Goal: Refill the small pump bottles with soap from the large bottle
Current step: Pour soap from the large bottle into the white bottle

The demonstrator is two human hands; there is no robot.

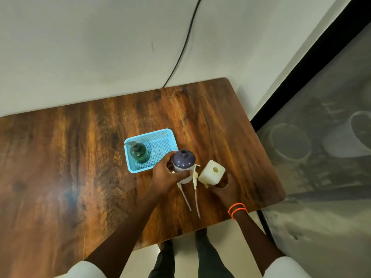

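My left hand (167, 174) grips an uncapped bottle (183, 161) with a dark purple top and pale body, standing upright on the wooden table (70, 157). My right hand (224, 187) holds the base of a cream square bottle (212, 172) with an open round neck, tilted slightly. Two white pump heads with long tubes (195, 193) lie on the table between my hands. A green pump bottle (139, 152) with its pump fitted stands in the left of a light blue basket (160, 135).
A black cable (180, 51) runs down the white wall behind the table. The table's right edge (267, 155) borders a dark-framed glass panel. My legs show below the front edge.
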